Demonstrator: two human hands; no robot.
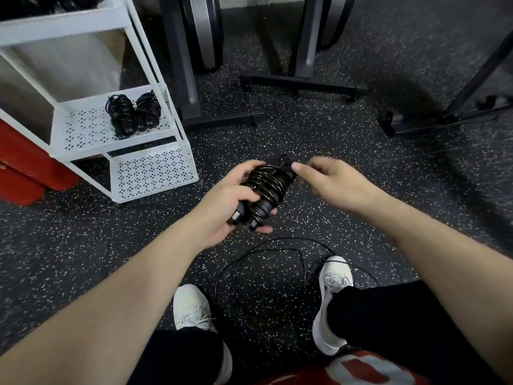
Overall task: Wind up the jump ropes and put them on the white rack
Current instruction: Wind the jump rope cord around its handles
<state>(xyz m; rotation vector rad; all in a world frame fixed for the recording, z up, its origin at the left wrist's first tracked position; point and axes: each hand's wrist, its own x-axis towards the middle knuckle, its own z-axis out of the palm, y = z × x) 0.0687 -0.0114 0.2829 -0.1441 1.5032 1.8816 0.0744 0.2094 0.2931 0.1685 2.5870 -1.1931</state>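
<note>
Left hand curled round a wound jump rope bundle, both black handles side by side in the palm, butt ends pointing down toward the body, long axis running up and away to the right. Right hand just beside the bundle's far end, thumb and forefinger pinching at the last bit of cord there, apparently tucking it in; blurred, so exact hold hard to confirm. From the head view: bundle held above the speckled floor, in front of both white shoes. White rack up and to the left of the bundle, on the left hand's side, so nearer that hand than the right. Two finished bundles already lying side by side on the rack's middle shelf, bare perforated shelf to their left. One loose rope looping on the floor between the feet, not yet wound. Likely next: end secured, then a leftward and forward reach with the left arm, now bent, wrist turned inward.
</note>
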